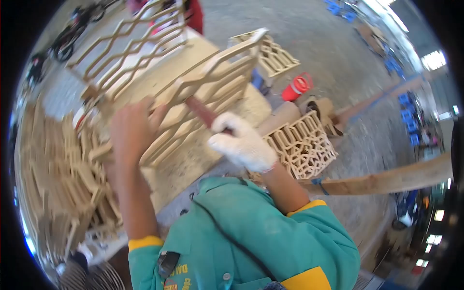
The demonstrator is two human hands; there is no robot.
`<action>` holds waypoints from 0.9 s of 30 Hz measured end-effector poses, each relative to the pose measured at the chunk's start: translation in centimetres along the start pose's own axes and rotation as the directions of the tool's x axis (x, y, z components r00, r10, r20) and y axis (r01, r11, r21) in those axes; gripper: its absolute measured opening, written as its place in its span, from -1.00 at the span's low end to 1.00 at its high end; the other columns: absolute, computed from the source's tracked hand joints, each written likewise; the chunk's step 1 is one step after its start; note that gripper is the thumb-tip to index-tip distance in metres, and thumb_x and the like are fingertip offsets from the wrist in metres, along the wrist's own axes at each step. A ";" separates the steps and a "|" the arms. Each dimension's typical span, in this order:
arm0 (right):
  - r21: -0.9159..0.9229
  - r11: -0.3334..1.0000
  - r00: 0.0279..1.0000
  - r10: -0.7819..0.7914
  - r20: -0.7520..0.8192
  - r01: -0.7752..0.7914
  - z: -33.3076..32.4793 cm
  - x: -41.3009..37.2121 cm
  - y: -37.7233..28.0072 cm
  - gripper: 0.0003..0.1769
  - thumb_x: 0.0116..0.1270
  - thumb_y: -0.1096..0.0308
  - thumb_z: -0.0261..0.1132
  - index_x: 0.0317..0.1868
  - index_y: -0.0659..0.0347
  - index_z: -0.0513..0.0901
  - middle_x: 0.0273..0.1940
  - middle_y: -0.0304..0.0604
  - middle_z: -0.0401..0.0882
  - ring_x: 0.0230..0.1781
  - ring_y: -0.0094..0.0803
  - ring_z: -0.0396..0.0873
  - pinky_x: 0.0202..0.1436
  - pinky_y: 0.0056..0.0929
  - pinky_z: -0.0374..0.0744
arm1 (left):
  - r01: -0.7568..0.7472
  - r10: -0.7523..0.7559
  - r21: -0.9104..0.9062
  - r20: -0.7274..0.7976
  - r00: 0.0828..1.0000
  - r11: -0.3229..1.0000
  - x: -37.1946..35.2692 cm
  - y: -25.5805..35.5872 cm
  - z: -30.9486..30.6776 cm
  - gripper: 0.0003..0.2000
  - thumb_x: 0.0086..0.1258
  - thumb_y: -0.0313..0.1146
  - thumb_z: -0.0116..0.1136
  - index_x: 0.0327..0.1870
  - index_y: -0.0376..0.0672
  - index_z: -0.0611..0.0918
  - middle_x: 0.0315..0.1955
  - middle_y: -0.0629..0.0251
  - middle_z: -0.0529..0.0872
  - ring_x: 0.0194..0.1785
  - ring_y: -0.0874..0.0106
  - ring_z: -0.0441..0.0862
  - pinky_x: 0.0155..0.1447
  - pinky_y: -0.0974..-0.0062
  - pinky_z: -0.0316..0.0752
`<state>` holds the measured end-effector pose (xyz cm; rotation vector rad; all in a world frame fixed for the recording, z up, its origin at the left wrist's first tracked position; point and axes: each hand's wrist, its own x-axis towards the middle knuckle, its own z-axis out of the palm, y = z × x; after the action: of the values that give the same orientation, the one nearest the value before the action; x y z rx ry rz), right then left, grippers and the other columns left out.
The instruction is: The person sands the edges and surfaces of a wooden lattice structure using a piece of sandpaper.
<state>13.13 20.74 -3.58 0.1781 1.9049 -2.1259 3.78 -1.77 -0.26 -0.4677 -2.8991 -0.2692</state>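
A wooden lattice panel [222,72] of wavy slats stands on edge across the pale workbench [179,166]. My bare left hand [133,125] is closed at the panel's near left end; its fingers are slightly blurred and partly hidden. In a white knit glove, my right hand [244,145] grips a reddish-brown sanding stick [200,111]. The stick's far end reaches in against the slats of the panel.
Another lattice panel [140,46] stands at the bench's far side, with a person in red [195,17] behind. Many curved wooden pieces [58,169] are piled at left. Finished-looking panels [307,147], a red jug [297,87] and a wooden beam [386,179] are at right.
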 end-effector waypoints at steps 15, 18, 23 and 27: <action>-0.973 0.140 0.972 -0.173 0.158 0.183 1.4 -0.7 -1.9 -0.76 0.39 0.22 0.13 0.00 0.06 0.57 -0.22 0.05 0.62 -0.35 -0.02 0.70 -0.34 -0.03 0.65 | 0.028 -0.023 0.078 -0.063 0.998 0.997 0.0 0.5 0.1 -0.58 0.33 0.11 0.24 -0.24 -0.13 0.69 -0.46 -0.08 0.68 -0.27 -0.10 0.64 -0.22 -0.01 0.47; -0.970 0.172 0.981 -0.117 0.154 0.173 -0.1 -0.8 -3.2 -0.70 0.43 0.16 0.07 -0.05 0.10 0.63 -0.12 0.05 0.68 -0.20 0.10 0.71 -0.18 -0.01 0.68 | 0.082 -0.084 0.101 0.015 0.996 0.992 0.3 1.3 -0.8 -0.55 0.35 0.08 0.23 -0.12 -0.20 0.73 -0.39 -0.11 0.72 -0.22 -0.10 0.68 -0.14 0.03 0.52; -0.962 -0.028 0.931 -0.246 0.270 0.271 -0.2 -0.5 -2.1 -0.79 0.37 0.31 0.14 -0.01 0.04 0.49 -0.36 0.03 0.54 -0.46 -0.09 0.69 -0.52 -0.08 0.61 | 0.062 -0.058 0.114 -0.037 0.998 0.992 -0.1 0.7 -0.1 -0.57 0.34 0.13 0.22 -0.13 -0.10 0.72 -0.42 -0.06 0.71 -0.23 -0.08 0.67 -0.18 0.00 0.51; -0.969 0.005 0.928 -0.289 0.236 0.248 -0.1 -0.7 -3.7 -0.75 0.38 0.29 0.13 0.03 0.07 0.54 -0.24 0.12 0.60 -0.33 0.01 0.71 -0.37 -0.01 0.67 | 0.029 -0.024 0.074 -0.071 0.997 0.997 0.1 0.2 0.2 -0.57 0.33 0.13 0.22 -0.17 -0.10 0.71 -0.42 -0.07 0.71 -0.23 -0.07 0.67 -0.18 -0.01 0.51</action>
<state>12.73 21.29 0.16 -0.5227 3.0981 -0.3135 3.76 -1.58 -0.38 -0.3989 -2.8368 -0.1768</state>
